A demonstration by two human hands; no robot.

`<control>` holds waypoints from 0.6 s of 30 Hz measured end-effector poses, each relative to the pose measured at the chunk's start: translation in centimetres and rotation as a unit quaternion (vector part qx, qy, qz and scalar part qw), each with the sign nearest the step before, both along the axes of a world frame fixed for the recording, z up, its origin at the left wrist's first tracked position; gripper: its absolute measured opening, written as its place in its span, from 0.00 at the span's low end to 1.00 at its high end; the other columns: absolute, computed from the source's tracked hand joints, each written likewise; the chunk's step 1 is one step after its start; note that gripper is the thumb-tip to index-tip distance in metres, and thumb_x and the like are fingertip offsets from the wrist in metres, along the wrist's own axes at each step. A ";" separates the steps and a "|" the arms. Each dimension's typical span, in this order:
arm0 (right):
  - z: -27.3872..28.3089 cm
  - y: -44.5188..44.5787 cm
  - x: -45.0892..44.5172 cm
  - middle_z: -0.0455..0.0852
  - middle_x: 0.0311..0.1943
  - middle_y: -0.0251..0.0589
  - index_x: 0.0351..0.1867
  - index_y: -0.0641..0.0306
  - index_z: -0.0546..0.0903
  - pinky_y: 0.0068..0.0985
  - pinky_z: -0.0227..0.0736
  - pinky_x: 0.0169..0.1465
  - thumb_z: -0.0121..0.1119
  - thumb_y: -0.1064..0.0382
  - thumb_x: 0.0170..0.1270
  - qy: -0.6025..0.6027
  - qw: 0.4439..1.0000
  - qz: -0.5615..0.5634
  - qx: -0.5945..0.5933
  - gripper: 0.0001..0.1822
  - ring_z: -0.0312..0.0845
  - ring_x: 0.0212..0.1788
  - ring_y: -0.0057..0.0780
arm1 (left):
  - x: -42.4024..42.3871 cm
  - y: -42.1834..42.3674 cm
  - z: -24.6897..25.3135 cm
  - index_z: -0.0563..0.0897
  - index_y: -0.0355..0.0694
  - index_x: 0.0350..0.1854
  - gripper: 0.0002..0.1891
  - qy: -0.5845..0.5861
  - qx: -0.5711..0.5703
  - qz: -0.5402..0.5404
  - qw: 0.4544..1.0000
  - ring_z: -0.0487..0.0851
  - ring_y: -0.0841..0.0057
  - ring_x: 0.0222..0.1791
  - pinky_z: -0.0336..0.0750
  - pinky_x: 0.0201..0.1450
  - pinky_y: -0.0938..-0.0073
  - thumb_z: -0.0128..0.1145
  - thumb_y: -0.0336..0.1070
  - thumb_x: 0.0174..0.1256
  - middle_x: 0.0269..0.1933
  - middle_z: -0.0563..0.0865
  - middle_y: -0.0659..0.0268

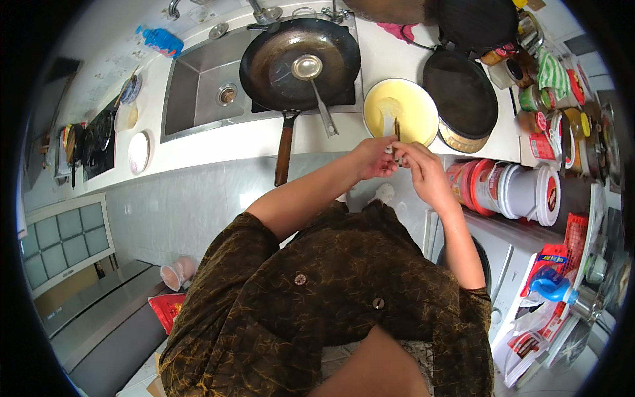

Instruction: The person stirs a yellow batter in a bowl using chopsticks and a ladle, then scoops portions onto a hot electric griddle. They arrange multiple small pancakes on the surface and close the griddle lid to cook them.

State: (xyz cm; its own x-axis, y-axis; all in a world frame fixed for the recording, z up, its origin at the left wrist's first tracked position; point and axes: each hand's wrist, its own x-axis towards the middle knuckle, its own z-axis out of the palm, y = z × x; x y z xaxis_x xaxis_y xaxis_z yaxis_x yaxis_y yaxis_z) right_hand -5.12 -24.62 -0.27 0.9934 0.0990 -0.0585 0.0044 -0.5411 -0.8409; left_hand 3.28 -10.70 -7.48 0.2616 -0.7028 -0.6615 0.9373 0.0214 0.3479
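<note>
My left hand (375, 158) and my right hand (419, 164) meet at the near rim of an enamel basin (421, 106) holding yellow batter or liquid. A pair of thin dark sticks, probably chopsticks (396, 130), runs between my fingers with the tips over the basin. Something small and pale is at my left fingertips; what it is I cannot tell. To the left, a wok (258, 64) sits on the cooktop, its wooden handle towards me. A metal ladle (307, 67) rests in it.
A sink (198, 94) lies left of the wok. Right of the basin is an open round electric griddle (460, 94). Jars (533, 98) crowd the right end. Plastic buckets (526, 191) are stacked below the counter. A white round lid or dish (139, 153) sits far left.
</note>
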 end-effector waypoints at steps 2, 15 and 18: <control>-0.7 -1.0 -0.4 0.79 0.43 0.46 0.51 0.64 0.77 0.34 0.71 0.50 0.51 0.81 0.52 -0.091 0.990 -0.032 -0.098 0.23 0.76 0.48 0.45 | 0.4 0.1 0.3 0.75 0.37 0.44 0.19 -0.036 0.016 -0.031 0.999 0.73 0.74 0.22 0.68 0.27 0.75 0.36 0.49 0.75 0.33 0.84 0.61; -5.1 -2.6 3.3 0.77 0.45 0.38 0.41 0.63 0.78 0.34 0.73 0.46 0.60 0.76 0.46 -0.201 0.972 -0.015 -0.124 0.17 0.74 0.47 0.41 | 1.8 0.5 2.5 0.79 0.35 0.35 0.20 -0.201 0.136 -0.086 0.966 0.76 0.77 0.16 0.61 0.18 0.81 0.43 0.48 0.72 0.25 0.83 0.59; -5.2 -3.7 3.9 0.78 0.40 0.40 0.38 0.64 0.77 0.32 0.72 0.44 0.59 0.76 0.48 -0.219 0.972 -0.063 -0.050 0.14 0.75 0.44 0.42 | 2.1 2.1 3.0 0.80 0.36 0.28 0.22 -0.254 0.172 -0.141 0.941 0.73 0.78 0.15 0.61 0.18 0.80 0.45 0.49 0.71 0.20 0.80 0.62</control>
State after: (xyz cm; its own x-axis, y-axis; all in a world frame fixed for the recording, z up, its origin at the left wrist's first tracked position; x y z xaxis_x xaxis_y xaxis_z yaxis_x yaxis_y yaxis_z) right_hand -1.27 -28.28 -5.45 0.9288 -0.0092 0.3706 0.2792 -0.6402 -0.7157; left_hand 5.42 -8.55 -4.52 0.4405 -0.5590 -0.7025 0.6002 -0.3984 0.6935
